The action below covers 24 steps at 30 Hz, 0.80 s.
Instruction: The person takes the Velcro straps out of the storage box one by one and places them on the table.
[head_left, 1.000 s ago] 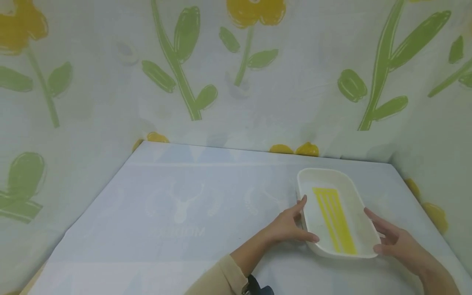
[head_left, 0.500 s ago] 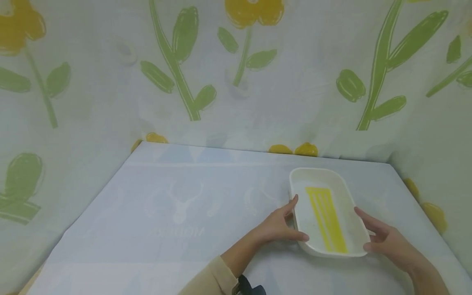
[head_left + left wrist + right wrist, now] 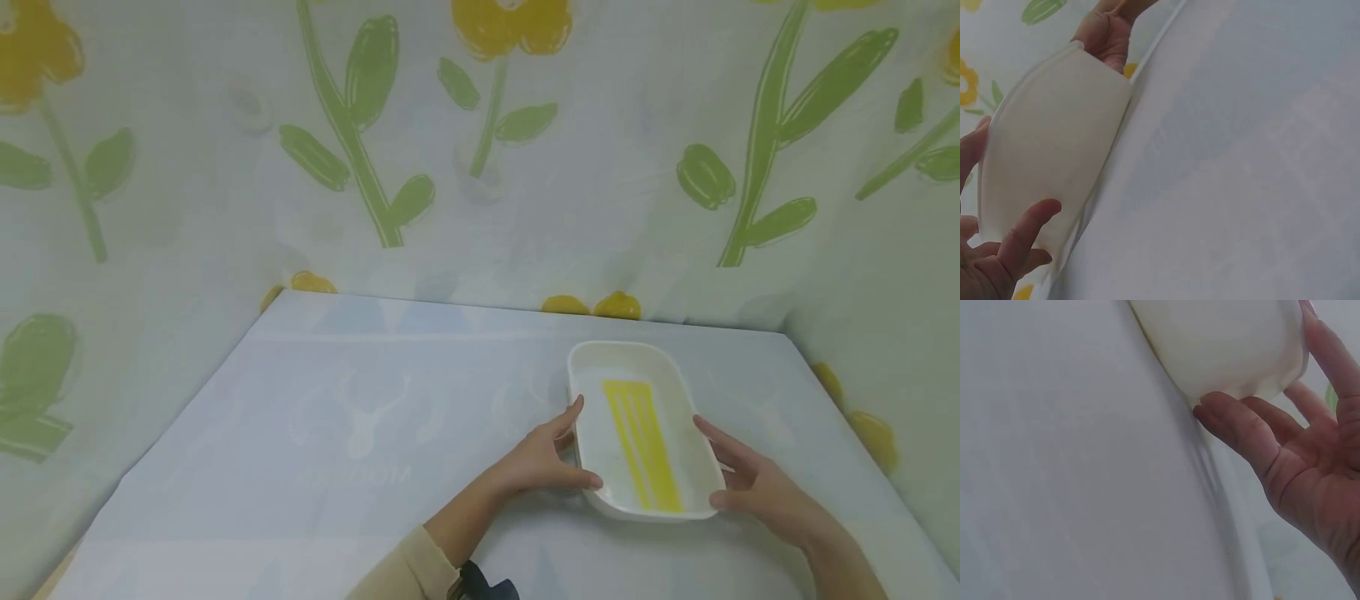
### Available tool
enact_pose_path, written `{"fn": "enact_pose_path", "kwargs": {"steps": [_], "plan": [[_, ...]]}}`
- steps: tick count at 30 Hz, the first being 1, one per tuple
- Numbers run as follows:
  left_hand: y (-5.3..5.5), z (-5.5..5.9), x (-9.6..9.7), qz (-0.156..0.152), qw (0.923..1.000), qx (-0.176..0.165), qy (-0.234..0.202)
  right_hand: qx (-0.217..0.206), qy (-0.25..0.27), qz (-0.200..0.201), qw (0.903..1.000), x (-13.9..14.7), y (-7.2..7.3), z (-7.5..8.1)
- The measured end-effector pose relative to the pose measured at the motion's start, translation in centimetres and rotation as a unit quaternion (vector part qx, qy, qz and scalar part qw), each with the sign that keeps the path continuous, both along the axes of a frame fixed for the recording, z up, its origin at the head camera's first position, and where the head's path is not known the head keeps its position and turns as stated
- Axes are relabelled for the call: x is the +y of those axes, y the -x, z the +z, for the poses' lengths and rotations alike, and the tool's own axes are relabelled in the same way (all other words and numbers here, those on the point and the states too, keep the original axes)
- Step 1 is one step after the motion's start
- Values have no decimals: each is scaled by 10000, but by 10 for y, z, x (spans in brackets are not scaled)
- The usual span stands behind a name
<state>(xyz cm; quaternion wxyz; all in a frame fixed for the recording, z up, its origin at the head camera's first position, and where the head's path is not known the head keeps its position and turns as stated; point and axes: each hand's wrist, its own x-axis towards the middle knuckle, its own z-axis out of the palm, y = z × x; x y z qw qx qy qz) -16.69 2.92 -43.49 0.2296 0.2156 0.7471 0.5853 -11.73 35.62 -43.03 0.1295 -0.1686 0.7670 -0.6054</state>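
Between the left hand (image 3: 543,458) and the right hand (image 3: 765,492), the white tray (image 3: 678,425) looks like smooth plastic with a slight sheen. Under both hands, the desk (image 3: 300,467) has a smooth, matt surface, cloth or film, hard to tell which. Beyond them, the flowered backdrop (image 3: 570,217) looks like matt fabric. Behind the left hand, the beige sleeve (image 3: 405,567) is matt cloth.

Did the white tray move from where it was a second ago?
Yes, the white tray moved left, toward the deer head printed on the table.
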Motion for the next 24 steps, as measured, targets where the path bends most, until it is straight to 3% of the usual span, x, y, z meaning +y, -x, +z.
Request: {"fn": "enact_pose_path", "kwargs": {"steps": [3, 10, 17, 24], "plan": [[1, 0, -6, 33, 10000, -23, 24, -13, -46, 72, 10000, -6, 2, 1], [3, 0, -20, 19, 10000, -46, 28, -552, -95, -47, 9984, -20, 6, 3], [4, 3, -30, -3, 10000, -59, 11, -622, -339, -270, 9971, -30, 8, 3], [5, 3, -38, -14, 10000, -70, 13, -678, -198, -246, 9972, -37, 12, 3]]}}
